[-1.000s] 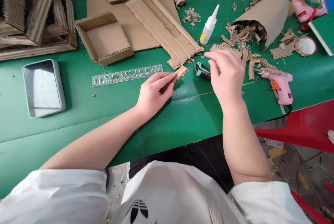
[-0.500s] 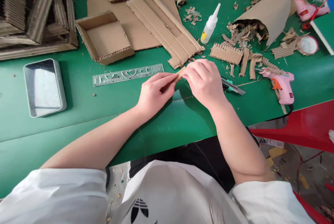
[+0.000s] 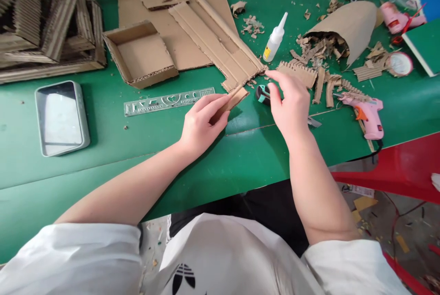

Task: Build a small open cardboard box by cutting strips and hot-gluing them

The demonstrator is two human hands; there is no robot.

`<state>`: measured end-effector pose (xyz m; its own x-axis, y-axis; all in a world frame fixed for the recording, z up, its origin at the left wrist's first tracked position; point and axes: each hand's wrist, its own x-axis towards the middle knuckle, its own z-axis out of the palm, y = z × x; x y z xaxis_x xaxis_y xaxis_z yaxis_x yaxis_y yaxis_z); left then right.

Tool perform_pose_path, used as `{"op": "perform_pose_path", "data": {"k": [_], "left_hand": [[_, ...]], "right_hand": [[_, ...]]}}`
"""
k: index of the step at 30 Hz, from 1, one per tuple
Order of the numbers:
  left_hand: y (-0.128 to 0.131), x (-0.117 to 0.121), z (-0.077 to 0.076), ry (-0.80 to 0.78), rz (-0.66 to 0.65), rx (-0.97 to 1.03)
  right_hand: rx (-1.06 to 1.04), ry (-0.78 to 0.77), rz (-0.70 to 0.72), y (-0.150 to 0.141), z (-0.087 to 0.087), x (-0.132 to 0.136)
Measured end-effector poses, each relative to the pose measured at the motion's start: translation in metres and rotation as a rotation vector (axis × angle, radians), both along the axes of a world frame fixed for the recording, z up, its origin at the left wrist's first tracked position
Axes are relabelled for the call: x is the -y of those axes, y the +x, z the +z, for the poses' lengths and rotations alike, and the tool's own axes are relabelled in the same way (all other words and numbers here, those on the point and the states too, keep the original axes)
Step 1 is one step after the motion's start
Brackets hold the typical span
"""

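Note:
My left hand (image 3: 202, 121) grips a small folded strip of cardboard (image 3: 238, 98) between thumb and fingers, just above the green table. My right hand (image 3: 290, 105) is off the strip, thumb and forefinger spread apart, above a box cutter (image 3: 263, 95). The cutter's black and teal handle shows left of that thumb, and its blade sticks out on the other side of the hand. A clear stencil ruler (image 3: 168, 101) lies left of my left hand. Behind the hands are long cardboard strips (image 3: 213, 38) and an upright glue bottle (image 3: 275, 38).
An open cardboard tray (image 3: 140, 54) and a stack of corrugated frames (image 3: 51, 24) stand at the back left. A phone-like device (image 3: 62, 118) lies at left. Cardboard scraps (image 3: 319, 50), a curved cardboard piece (image 3: 360, 24) and a pink glue gun (image 3: 373, 116) are at right.
My right hand has let go of the cardboard strip and moved right, opening over the box cutter. The left hand keeps its hold on the strip. The view has shifted slightly.

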<state>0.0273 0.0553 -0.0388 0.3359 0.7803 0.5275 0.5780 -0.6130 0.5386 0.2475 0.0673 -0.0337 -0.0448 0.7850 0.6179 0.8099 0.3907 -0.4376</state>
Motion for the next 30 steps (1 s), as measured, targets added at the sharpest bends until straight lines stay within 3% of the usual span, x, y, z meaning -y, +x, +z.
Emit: {"op": "perform_pose_path", "data": {"k": [4,6,9,16,20,26,30], "left_hand": [[-0.001,0.001,-0.001,0.028,0.025,-0.055],[-0.002,0.002,-0.002,0.043,0.006,-0.048],[-0.002,0.001,-0.004,0.035,-0.037,0.024],[-0.002,-0.005,-0.007,-0.264,-0.004,0.184],[-0.002,-0.007,-0.002,-0.198,-0.009,0.115],[-0.002,-0.004,0.001,-0.176,-0.017,0.086],[-0.001,0.003,0.001,-0.231,-0.137,0.167]], "right_hand": [[-0.212,-0.15,0.256,-0.02,0.004,0.008],[-0.327,-0.224,0.301,-0.025,0.004,0.009],[-0.487,-0.305,0.281,-0.027,0.002,0.009],[-0.724,-0.362,0.192,-0.024,0.002,0.003],[-0.81,-0.374,0.228,-0.026,0.004,0.005],[-0.727,-0.323,0.298,-0.032,0.01,0.014],[-0.505,-0.222,0.317,-0.038,0.021,0.024]]}}
